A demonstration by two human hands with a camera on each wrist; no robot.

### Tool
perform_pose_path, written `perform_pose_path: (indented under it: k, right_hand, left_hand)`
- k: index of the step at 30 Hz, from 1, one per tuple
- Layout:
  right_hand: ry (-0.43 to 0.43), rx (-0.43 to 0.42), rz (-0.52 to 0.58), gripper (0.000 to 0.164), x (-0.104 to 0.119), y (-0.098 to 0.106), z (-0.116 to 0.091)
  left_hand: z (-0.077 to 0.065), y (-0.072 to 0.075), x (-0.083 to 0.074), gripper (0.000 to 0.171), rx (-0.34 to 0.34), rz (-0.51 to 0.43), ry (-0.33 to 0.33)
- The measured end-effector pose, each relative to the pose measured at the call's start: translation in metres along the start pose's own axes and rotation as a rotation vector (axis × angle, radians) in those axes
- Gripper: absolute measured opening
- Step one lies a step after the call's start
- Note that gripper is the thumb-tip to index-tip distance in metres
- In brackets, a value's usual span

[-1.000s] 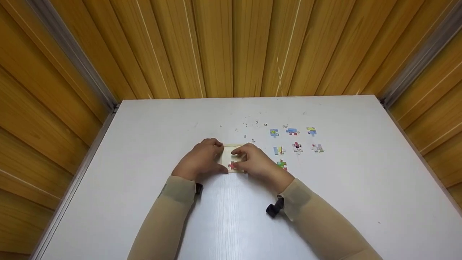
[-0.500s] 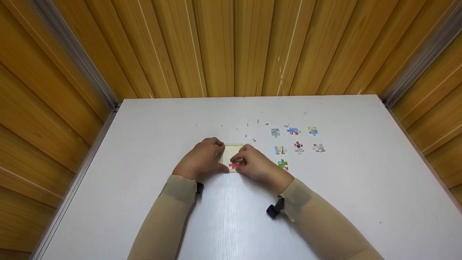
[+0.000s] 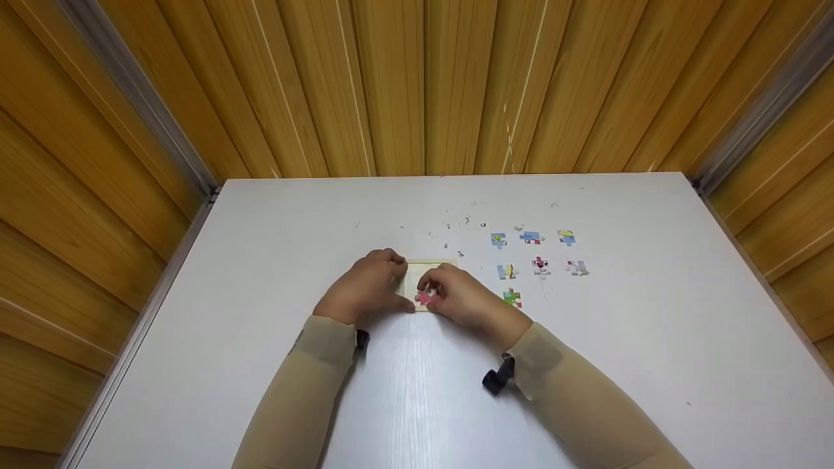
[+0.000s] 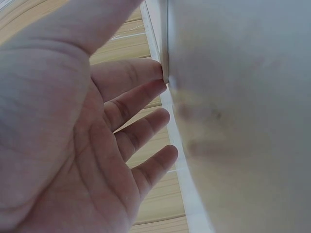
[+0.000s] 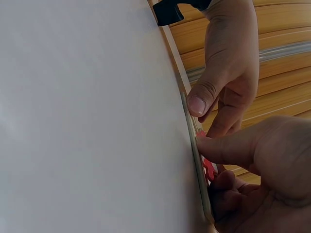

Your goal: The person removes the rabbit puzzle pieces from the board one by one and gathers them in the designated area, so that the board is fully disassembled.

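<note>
A small pale wooden puzzle tray [image 3: 410,277] lies on the white table between both hands. My left hand [image 3: 368,283] holds its left side, thumb at the near corner and forefinger at the far one. In the left wrist view, the forefinger and middle fingertips meet the tray's edge [image 4: 165,53], while the other fingers stand apart from it. Over the tray's near part, my right hand [image 3: 466,299] pinches a red puzzle piece [image 3: 427,297] between thumb and fingers. The right wrist view shows red [image 5: 209,167] behind that thumb, low against the tray; the fingers partly hide it.
Several loose puzzle pieces lie right of the tray in rows, among them a green one [image 3: 512,298] close beside my right wrist and a red and white one [image 3: 541,266]. Small dark flecks [image 3: 467,220] dot the table behind the tray. Wood-look panels [image 3: 391,85] wall the table.
The right forefinger has come down toward the thumb, from apart above the tray to a pinch on the red piece, which has shifted slightly right. The left hand has stayed at the tray.
</note>
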State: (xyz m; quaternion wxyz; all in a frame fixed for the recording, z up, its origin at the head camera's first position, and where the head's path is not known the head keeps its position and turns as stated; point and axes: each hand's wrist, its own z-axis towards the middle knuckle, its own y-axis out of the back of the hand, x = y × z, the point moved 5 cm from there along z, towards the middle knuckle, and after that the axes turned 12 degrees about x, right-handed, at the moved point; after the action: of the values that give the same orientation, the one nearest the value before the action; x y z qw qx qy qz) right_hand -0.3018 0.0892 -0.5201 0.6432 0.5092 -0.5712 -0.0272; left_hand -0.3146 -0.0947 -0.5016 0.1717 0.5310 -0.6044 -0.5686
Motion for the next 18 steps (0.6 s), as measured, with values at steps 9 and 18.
perform_pose_path:
  k: [9, 18]
  right_hand:
    - [0.017, 0.013, 0.031, 0.027, -0.0008, 0.0015, -0.0004]
    - [0.029, 0.058, -0.022, 0.035, -0.0025, 0.0063, 0.0004]
  left_hand:
    - [-0.0017, 0.0013, -0.0008, 0.075, -0.010, 0.012, -0.024]
    - [-0.0020, 0.0017, -0.0013, 0.075, -0.008, 0.006, -0.026]
